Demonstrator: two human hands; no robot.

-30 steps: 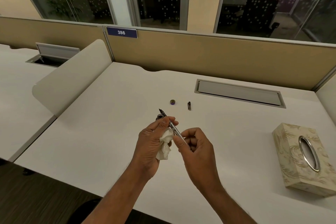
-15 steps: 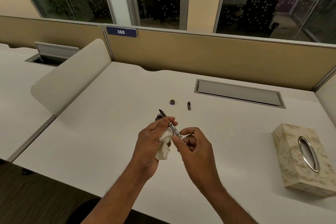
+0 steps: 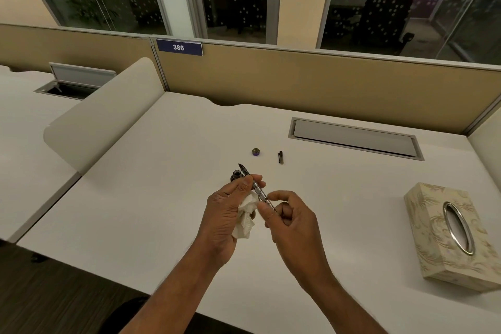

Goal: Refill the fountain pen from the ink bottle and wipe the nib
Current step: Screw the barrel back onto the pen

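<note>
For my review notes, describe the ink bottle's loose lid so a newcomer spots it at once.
Start at the closed grey cable hatch in the white desk. Left of it lie two small dark items, apart. The lid is the left one: round and squat, purple-tinged, whereas the pen cap is slim and long.

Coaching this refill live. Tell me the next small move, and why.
Probably slide the tissue up over the nib and wipe it. The left hand holds the tissue against the pen, the right hand pinches its rear end, and the nib sticks out bare.
</note>
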